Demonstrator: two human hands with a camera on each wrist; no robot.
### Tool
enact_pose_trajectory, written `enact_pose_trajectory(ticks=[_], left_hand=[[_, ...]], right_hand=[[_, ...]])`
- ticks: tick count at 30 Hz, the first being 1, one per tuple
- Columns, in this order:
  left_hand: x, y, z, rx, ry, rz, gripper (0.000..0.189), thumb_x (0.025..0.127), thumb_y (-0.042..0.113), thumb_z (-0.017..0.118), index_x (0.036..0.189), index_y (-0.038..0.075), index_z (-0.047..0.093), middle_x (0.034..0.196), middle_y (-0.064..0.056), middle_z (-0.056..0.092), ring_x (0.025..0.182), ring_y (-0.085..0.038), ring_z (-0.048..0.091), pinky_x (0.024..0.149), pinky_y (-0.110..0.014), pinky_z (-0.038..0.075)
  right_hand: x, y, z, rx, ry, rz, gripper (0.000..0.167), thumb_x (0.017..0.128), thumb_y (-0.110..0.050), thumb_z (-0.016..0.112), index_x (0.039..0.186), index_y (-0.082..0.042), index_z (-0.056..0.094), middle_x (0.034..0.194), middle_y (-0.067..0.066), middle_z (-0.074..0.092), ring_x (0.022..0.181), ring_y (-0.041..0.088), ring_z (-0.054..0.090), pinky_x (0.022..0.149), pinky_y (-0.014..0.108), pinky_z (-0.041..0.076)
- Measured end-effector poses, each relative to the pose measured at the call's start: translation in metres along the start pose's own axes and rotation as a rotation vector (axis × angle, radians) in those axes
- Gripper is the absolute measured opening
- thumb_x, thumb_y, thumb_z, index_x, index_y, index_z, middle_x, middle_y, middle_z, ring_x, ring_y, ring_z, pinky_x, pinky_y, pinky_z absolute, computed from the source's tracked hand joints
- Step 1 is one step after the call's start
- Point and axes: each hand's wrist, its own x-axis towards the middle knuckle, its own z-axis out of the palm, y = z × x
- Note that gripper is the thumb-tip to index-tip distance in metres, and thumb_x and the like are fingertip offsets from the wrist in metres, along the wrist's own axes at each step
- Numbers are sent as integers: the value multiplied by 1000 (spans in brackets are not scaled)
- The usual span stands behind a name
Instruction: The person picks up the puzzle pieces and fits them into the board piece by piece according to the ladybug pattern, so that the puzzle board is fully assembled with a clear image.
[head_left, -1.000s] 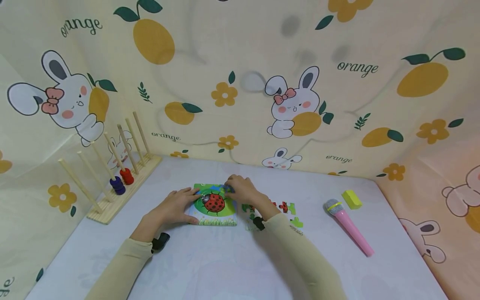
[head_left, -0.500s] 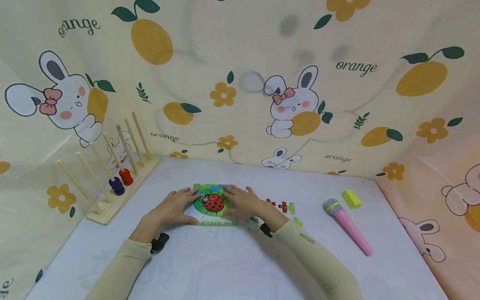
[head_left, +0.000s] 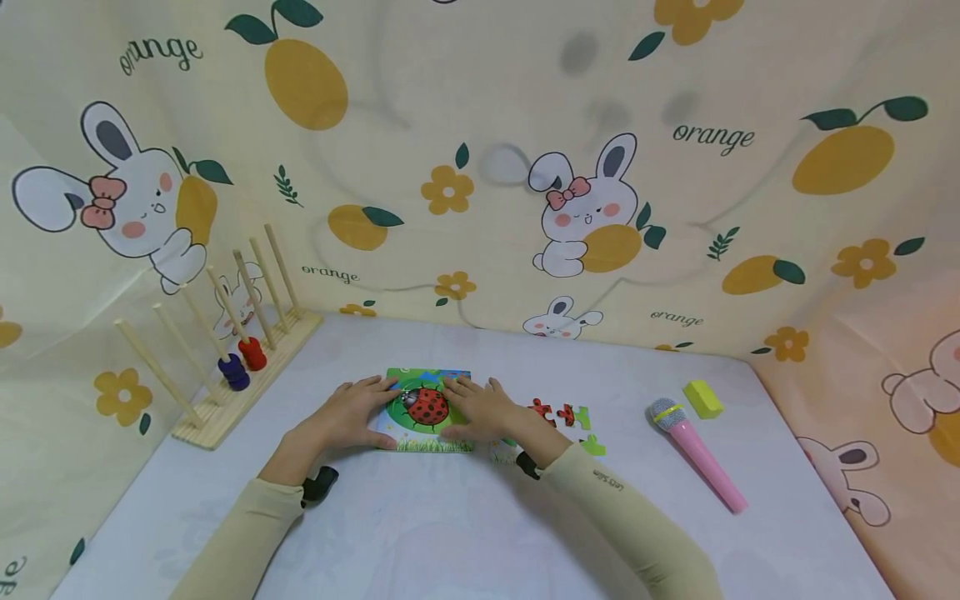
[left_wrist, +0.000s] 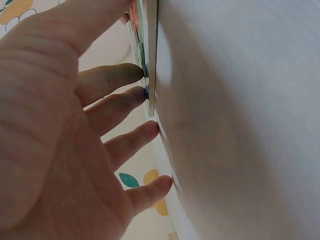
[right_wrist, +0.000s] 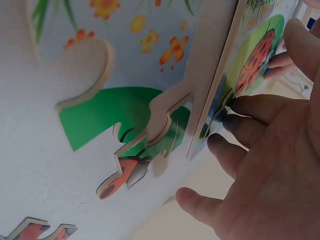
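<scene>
A ladybug puzzle board (head_left: 423, 440) lies on the white table, its red ladybug picture showing between the two hands. The left hand (head_left: 347, 415) rests along its left side, fingertips on the surface and thumb by the lower left corner. In the left wrist view, two fingers of the left hand (left_wrist: 90, 130) touch the board's edge while the others reach past it onto the table. The right hand (head_left: 486, 410) lies with spread fingers over the board's right side. Beside it, the right wrist view shows loose wooden puzzle pieces (right_wrist: 145, 45) with flowers, green and red.
More puzzle pieces (head_left: 567, 414) lie right of the right forearm. A pink toy microphone (head_left: 705, 462) and a yellow-green block (head_left: 703, 399) are farther right. At the left stands a wooden peg rack (head_left: 225, 408) with blue rings (head_left: 235, 372) and red rings (head_left: 252, 354).
The right hand has come down from the board's top right corner to its right side, its fingers now spread. The left hand has stayed in place.
</scene>
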Motion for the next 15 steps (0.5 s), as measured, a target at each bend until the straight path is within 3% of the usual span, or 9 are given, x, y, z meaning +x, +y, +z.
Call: enact_pose_trajectory(ticks=[15], left_hand=[[0,-4,1,13,7,0,98,75,65,76,147,5,48,159,-18,33,146,-43,25,109,-71,24]], right_hand=[[-2,-3,-1,28,-5,8,83,97,-59,50,159,-10,25,167,5,15,152,27,13,115,65,19]])
